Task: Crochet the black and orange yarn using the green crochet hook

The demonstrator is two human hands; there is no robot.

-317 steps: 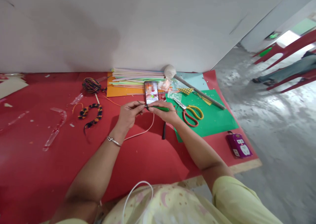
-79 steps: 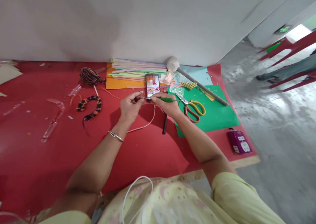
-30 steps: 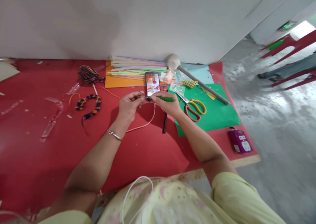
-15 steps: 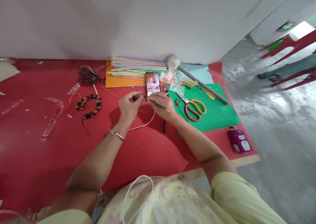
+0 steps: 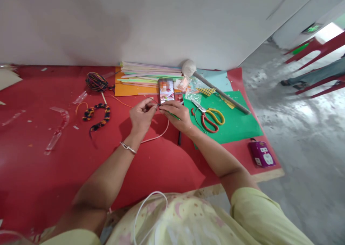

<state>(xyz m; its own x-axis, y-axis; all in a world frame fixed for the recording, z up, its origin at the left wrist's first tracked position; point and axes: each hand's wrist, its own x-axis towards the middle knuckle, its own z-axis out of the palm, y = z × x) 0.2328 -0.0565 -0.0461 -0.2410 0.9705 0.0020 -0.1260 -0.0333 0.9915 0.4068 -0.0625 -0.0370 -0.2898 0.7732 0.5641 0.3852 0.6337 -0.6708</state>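
My left hand (image 5: 142, 116) is closed in a pinch on a thin dark cord (image 5: 152, 99) that arches above its fingertips. Fingertip to fingertip with it, my right hand (image 5: 176, 116) is also closed, with a thin green stick (image 5: 174, 115) lying under its fingers. What lies right between the fingertips is too small to make out. Just behind the hands a phone (image 5: 166, 90) with a lit screen leans upright, its cable (image 5: 159, 136) curving below. To the left lie a dark and orange braided strip (image 5: 104, 119) and a multicoloured bundle of cord (image 5: 96, 81).
Scissors (image 5: 209, 121) with red and yellow handles lie on a green sheet (image 5: 237, 128). Pale pipe cleaners (image 5: 151, 69) rest on an orange sheet (image 5: 124, 90). Behind is a white ball on a grey stick (image 5: 221, 90). A purple box (image 5: 262, 154) sits near the right table edge.
My right hand's fingers have shifted slightly, and less of the green stick shows beneath them. The left hand stays almost in place.
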